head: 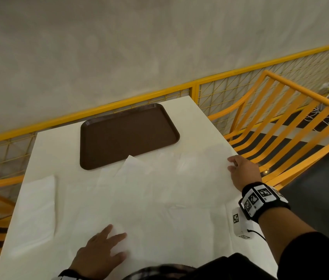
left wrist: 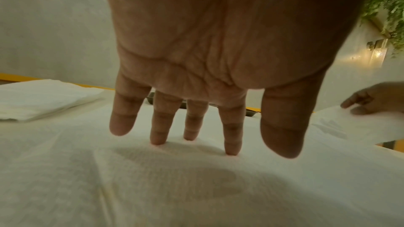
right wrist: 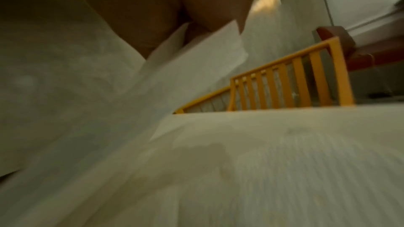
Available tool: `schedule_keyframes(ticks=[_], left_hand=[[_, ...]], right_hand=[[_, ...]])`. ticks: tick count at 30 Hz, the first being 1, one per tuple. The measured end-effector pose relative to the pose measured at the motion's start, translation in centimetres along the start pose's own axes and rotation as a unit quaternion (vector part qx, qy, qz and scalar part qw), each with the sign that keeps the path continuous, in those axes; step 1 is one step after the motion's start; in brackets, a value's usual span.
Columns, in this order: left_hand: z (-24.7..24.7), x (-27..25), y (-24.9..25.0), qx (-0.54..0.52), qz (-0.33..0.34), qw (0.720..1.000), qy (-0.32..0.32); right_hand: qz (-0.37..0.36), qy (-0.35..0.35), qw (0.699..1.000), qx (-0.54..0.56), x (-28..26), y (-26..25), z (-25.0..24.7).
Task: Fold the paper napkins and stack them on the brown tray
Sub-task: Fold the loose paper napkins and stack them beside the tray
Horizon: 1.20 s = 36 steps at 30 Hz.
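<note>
A brown tray (head: 129,134) lies bare at the far middle of the white table (head: 206,126). A large unfolded white napkin (head: 149,201) is spread in front of it. My left hand (head: 105,247) presses flat on the napkin's near part, fingers straight, fingertips (left wrist: 229,149) on the paper (left wrist: 196,187). My right hand (head: 239,167) is at the table's right edge and pinches the napkin's right edge (left wrist: 341,120), lifting it slightly. The right wrist view is blurred; a paper corner (right wrist: 203,53) sits between the fingers (right wrist: 161,28). A stack of folded napkins (head: 38,205) lies at the left.
A loose napkin corner (head: 133,163) overlaps the tray's front rim. Yellow slatted chairs (head: 280,122) stand right and left of the table, with a yellow mesh railing (head: 230,87) behind it. The table's right edge is directly under my right hand.
</note>
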<state>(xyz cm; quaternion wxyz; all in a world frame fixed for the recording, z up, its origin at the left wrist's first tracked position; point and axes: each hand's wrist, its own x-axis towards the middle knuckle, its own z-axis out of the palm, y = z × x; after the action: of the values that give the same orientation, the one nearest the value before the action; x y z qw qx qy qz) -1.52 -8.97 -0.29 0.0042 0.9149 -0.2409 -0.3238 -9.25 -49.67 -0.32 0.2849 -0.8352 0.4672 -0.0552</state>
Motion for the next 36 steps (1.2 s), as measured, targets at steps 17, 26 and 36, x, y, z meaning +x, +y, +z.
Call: schedule_keyframes(ticks=[17,26,36], left_hand=[[-7.3,2.3,4.4,-0.488,0.098,0.867,0.034],[-8.3,4.2,3.6,-0.528,-0.006,0.792,0.306],[-7.6,3.2,3.6,-0.399,0.045,0.804,0.438]], right_hand=[[-0.366,0.004,0.895,0.255,-8.0,-11.9,-7.4],[-0.250,-0.072,0.936,0.236,-7.5,-8.7,-0.4],[-0.132,-0.196,0.967,0.092,-6.7,-5.7,4.5]])
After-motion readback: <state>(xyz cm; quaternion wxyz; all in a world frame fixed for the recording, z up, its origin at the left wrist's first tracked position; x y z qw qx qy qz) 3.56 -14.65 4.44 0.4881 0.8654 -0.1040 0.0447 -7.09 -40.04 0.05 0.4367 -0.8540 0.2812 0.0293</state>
